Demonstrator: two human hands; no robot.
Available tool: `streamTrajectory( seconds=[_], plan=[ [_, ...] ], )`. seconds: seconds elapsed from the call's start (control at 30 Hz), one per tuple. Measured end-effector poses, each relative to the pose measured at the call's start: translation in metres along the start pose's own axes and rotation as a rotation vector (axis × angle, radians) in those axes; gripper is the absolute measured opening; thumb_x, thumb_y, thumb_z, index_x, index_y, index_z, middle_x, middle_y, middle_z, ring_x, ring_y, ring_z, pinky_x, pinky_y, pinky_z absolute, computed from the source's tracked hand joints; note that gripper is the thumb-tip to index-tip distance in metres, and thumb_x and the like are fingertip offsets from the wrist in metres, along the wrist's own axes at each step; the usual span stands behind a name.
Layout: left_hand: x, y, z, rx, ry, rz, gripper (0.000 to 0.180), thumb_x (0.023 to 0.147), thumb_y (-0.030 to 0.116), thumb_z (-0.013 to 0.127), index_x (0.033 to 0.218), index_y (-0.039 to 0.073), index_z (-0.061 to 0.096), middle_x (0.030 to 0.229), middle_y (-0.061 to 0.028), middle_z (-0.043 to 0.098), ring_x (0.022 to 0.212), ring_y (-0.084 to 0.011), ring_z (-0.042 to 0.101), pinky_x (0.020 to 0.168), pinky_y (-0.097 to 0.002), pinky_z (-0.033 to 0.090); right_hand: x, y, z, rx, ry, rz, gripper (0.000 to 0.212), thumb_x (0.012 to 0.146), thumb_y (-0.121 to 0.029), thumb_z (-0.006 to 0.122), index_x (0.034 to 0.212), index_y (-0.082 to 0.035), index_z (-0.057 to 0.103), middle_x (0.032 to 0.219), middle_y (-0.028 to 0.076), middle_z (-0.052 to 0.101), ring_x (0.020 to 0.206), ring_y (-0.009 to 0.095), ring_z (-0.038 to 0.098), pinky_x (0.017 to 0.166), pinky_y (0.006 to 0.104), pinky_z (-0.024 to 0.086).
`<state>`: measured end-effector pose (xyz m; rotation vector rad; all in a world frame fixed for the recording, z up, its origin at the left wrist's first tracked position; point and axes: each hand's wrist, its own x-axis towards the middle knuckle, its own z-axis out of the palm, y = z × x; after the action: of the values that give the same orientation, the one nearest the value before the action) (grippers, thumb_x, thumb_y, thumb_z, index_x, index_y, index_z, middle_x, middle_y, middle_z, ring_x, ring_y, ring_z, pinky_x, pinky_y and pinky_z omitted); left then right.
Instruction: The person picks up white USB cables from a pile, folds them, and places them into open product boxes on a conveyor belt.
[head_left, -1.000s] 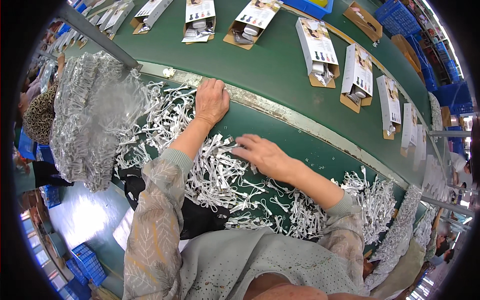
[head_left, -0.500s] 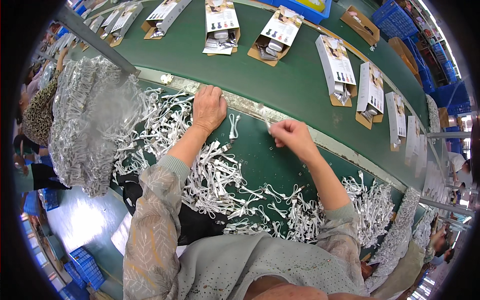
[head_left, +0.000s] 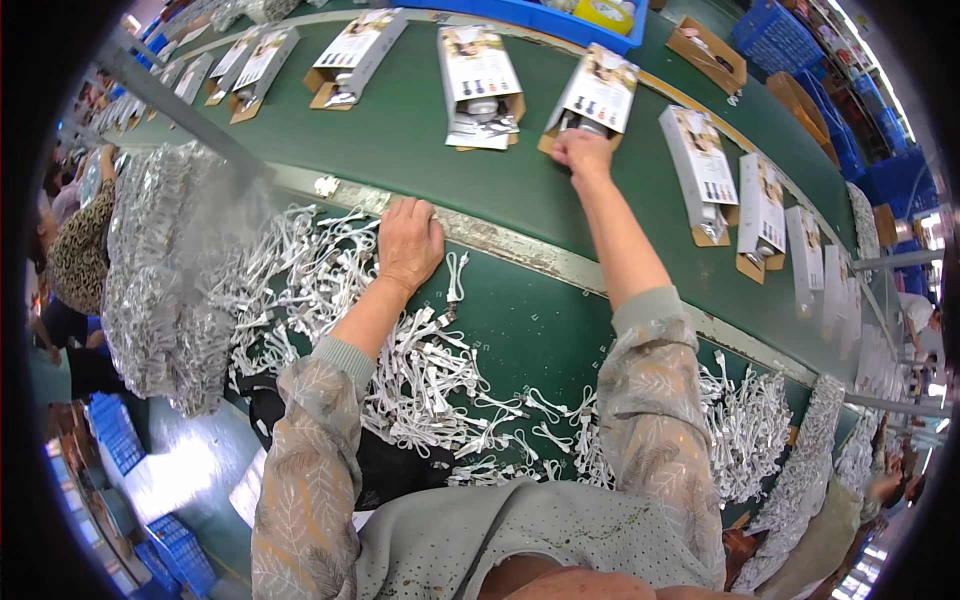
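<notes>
My right hand (head_left: 585,155) reaches over the belt to the open end of a white printed box (head_left: 600,90). Its fingers are curled in at the flap, and what they hold, if anything, is hidden. My left hand (head_left: 408,243) lies closed against the worn rail (head_left: 490,237), fingertips bent under and out of sight. A single looped white cable (head_left: 456,277) is beside it on the green tabletop. Heaps of short white cables (head_left: 425,385) spread below and left of my left hand, and around my right sleeve.
More printed boxes (head_left: 480,75) with open ends line the green belt (head_left: 400,130). Bagged cables (head_left: 165,270) are stacked high at left, next to a metal post (head_left: 190,100). Another cable heap (head_left: 745,430) lies at right. A blue tray (head_left: 540,22) stands beyond the belt.
My right hand has gone from above the rail, where it pinched a white cable, forward to the box opening; that cable no longer shows. The boxes appear shifted slightly right and down. My left hand stays at the rail.
</notes>
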<state>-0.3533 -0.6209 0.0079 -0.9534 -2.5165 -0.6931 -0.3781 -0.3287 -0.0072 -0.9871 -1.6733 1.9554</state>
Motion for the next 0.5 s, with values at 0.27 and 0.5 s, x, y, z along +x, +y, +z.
streamTrajectory(
  seconds=[0.27,0.5],
  plan=[
    [-0.004,-0.010,-0.004,0.021,-0.001,-0.020,0.010,0.071,0.008,0.058,0.080,0.006,0.052,0.081,-0.0112,0.053,0.082,-0.0302,0.053,0.073,-0.0419,0.042,-0.072,-0.016,-0.009,-1.148,0.063,-0.867,0.034,0.080,-0.016,0.066,0.109,-0.002,0.056,0.091,0.017,0.060,0.087,0.036,0.061,0.073,0.0424,0.050],
    [-0.005,-0.009,0.002,0.026,-0.005,-0.019,0.011,0.071,0.009,0.058,0.080,0.007,0.052,0.082,-0.0117,0.054,0.083,-0.0307,0.054,0.074,-0.0421,0.042,-0.195,0.017,0.008,-0.857,-0.851,-1.054,0.024,0.080,-0.004,0.061,0.104,-0.007,0.061,0.103,0.011,0.058,0.097,0.030,0.057,0.082,0.0373,0.049]
  ],
)
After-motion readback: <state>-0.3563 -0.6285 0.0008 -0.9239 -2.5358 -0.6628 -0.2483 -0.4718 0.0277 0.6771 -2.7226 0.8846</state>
